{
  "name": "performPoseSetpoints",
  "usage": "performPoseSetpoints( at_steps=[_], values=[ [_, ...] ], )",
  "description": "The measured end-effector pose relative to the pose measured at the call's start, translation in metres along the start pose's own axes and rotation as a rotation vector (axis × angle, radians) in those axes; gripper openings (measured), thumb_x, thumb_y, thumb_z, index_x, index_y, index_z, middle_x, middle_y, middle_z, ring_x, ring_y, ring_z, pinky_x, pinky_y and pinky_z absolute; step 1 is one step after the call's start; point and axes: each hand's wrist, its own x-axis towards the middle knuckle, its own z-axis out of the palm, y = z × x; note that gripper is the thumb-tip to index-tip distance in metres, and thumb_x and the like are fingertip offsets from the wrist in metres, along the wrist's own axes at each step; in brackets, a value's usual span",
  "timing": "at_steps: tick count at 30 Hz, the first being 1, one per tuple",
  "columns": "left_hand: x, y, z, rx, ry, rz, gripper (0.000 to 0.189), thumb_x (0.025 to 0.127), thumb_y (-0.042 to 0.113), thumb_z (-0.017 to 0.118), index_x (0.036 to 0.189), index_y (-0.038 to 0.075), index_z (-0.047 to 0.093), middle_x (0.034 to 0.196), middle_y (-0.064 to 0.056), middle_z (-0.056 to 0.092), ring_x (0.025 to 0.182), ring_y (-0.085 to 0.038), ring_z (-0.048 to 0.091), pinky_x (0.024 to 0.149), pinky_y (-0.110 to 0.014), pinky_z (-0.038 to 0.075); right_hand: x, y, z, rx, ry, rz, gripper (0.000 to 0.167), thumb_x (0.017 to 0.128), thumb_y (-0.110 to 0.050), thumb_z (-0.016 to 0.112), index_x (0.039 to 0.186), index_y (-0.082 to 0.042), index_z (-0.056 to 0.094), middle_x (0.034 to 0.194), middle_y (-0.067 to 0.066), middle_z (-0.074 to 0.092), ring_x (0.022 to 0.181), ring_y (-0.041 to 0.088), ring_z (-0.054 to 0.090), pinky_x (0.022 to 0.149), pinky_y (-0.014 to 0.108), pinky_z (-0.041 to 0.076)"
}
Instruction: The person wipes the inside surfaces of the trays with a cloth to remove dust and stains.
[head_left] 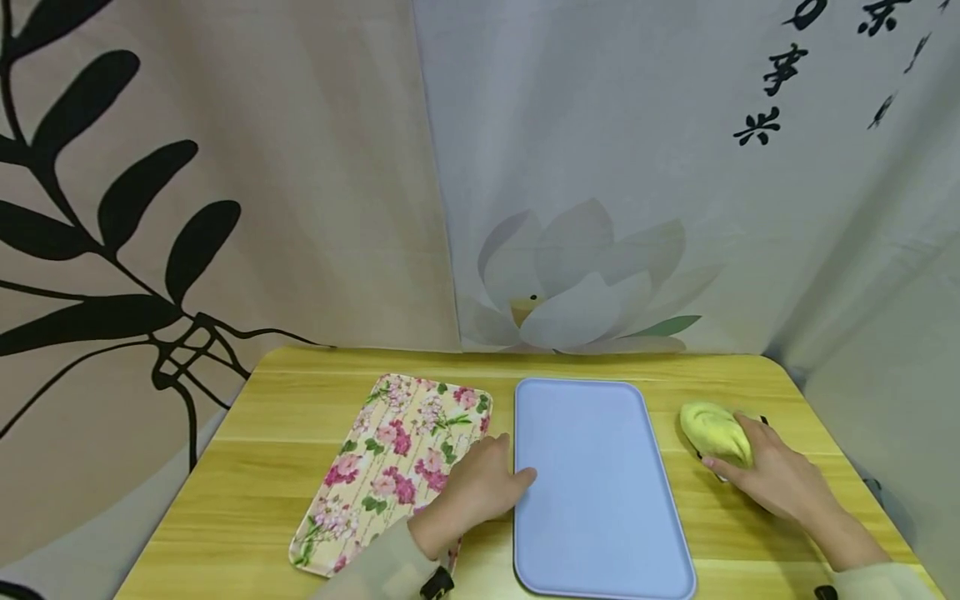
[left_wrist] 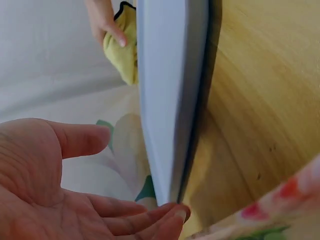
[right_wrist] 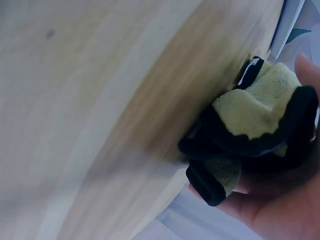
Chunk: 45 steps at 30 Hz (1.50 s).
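A blue rectangular tray (head_left: 592, 492) lies lengthwise on the wooden table. My left hand (head_left: 483, 479) hovers at its left edge, thumb towards the tray and apart from the fingers. In the left wrist view the left hand (left_wrist: 75, 195) holds nothing, its fingers stretched out near the tray's side (left_wrist: 167, 90); whether they touch it I cannot tell. To the right of the tray, a bunched yellow cloth (head_left: 712, 431) is gripped by my right hand (head_left: 783, 479). Seen from the right wrist, the cloth (right_wrist: 255, 110) has black edging, and the right hand (right_wrist: 285, 210) curls around it.
A floral-patterned board or tray (head_left: 390, 458) lies at an angle left of the blue tray, partly beneath my left forearm. The wooden table (head_left: 225, 500) ends at the back against a printed curtain (head_left: 337, 167).
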Motion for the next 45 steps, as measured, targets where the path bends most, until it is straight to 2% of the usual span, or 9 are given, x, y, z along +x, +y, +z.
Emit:
performPoseSetpoints(
  at_steps=[4, 8, 11, 13, 18, 25, 34, 41, 45],
  values=[
    [0.005, 0.0, 0.005, -0.019, -0.031, 0.015, 0.055, 0.097, 0.031, 0.071, 0.132, -0.011, 0.063, 0.113, -0.022, 0.072, 0.091, -0.031, 0.07, 0.074, -0.048, 0.06, 0.001, 0.0, 0.0, -0.008, 0.003, -0.004, 0.112, 0.093, -0.072, 0.061, 0.158, 0.011, 0.025, 0.149, 0.049, 0.032, 0.122, 0.072, 0.044, 0.082, 0.081, 0.045],
    [0.009, -0.003, 0.009, -0.079, -0.049, -0.009, 0.032, 0.096, 0.026, 0.071, 0.104, -0.005, 0.071, 0.077, -0.01, 0.067, 0.057, -0.017, 0.055, 0.048, -0.033, 0.047, 0.001, -0.001, 0.0, -0.01, 0.003, -0.008, 0.111, 0.093, -0.072, 0.061, 0.158, 0.011, 0.025, 0.149, 0.049, 0.033, 0.122, 0.071, 0.045, 0.082, 0.081, 0.046],
    [0.014, -0.005, 0.011, -0.106, -0.045, -0.04, 0.028, 0.095, 0.023, 0.07, 0.084, -0.002, 0.065, 0.063, -0.006, 0.056, 0.048, -0.014, 0.046, 0.041, -0.027, 0.038, 0.001, -0.001, 0.0, -0.011, 0.006, -0.011, 0.111, 0.093, -0.072, 0.061, 0.158, 0.011, 0.026, 0.149, 0.048, 0.034, 0.122, 0.071, 0.045, 0.081, 0.08, 0.046],
    [0.018, -0.006, 0.013, -0.11, -0.041, -0.053, 0.025, 0.094, 0.018, 0.069, 0.078, 0.0, 0.061, 0.061, -0.007, 0.054, 0.047, -0.015, 0.045, 0.04, -0.026, 0.037, 0.001, -0.001, 0.0, -0.012, 0.007, -0.012, 0.111, 0.093, -0.072, 0.062, 0.157, 0.011, 0.027, 0.149, 0.048, 0.034, 0.122, 0.071, 0.045, 0.081, 0.08, 0.046],
    [0.027, -0.005, 0.017, -0.074, -0.027, -0.065, 0.006, 0.09, -0.002, 0.064, 0.09, -0.007, 0.061, 0.07, -0.013, 0.056, 0.05, -0.022, 0.052, 0.041, -0.032, 0.044, 0.002, 0.0, 0.001, -0.01, 0.01, -0.017, 0.11, 0.093, -0.071, 0.062, 0.157, 0.011, 0.028, 0.149, 0.047, 0.035, 0.123, 0.07, 0.046, 0.082, 0.08, 0.046],
    [0.032, -0.001, 0.019, -0.081, -0.062, -0.083, 0.008, 0.088, -0.017, 0.055, 0.09, -0.01, 0.06, 0.065, -0.017, 0.057, 0.041, -0.024, 0.06, 0.038, -0.033, 0.053, 0.002, 0.001, 0.002, -0.021, 0.014, -0.03, 0.109, 0.094, -0.07, 0.062, 0.156, 0.012, 0.029, 0.149, 0.046, 0.037, 0.123, 0.069, 0.046, 0.082, 0.079, 0.047],
    [0.028, -0.001, 0.011, -0.372, -0.064, -0.101, 0.008, 0.086, -0.016, 0.052, 0.087, -0.008, 0.055, 0.074, -0.02, 0.058, 0.049, -0.03, 0.065, 0.045, -0.04, 0.06, 0.004, 0.002, 0.002, -0.03, 0.008, -0.029, 0.108, 0.094, -0.07, 0.062, 0.156, 0.013, 0.029, 0.149, 0.046, 0.037, 0.124, 0.068, 0.046, 0.082, 0.08, 0.047],
    [0.025, 0.011, 0.011, -0.523, -0.058, -0.104, 0.015, 0.091, -0.007, 0.055, 0.105, -0.012, 0.058, 0.085, -0.018, 0.06, 0.06, -0.028, 0.067, 0.046, -0.042, 0.061, 0.002, 0.002, 0.001, -0.032, 0.001, -0.03, 0.109, 0.094, -0.07, 0.062, 0.155, 0.014, 0.029, 0.148, 0.046, 0.038, 0.124, 0.068, 0.046, 0.082, 0.079, 0.047],
    [0.022, 0.02, 0.013, -0.623, -0.077, -0.109, 0.022, 0.088, -0.008, 0.054, 0.108, -0.013, 0.062, 0.085, -0.018, 0.065, 0.065, -0.029, 0.07, 0.049, -0.043, 0.062, 0.003, 0.003, 0.0, -0.034, -0.003, -0.033, 0.109, 0.094, -0.069, 0.062, 0.155, 0.014, 0.029, 0.149, 0.047, 0.037, 0.125, 0.068, 0.045, 0.083, 0.079, 0.047]
  ],
)
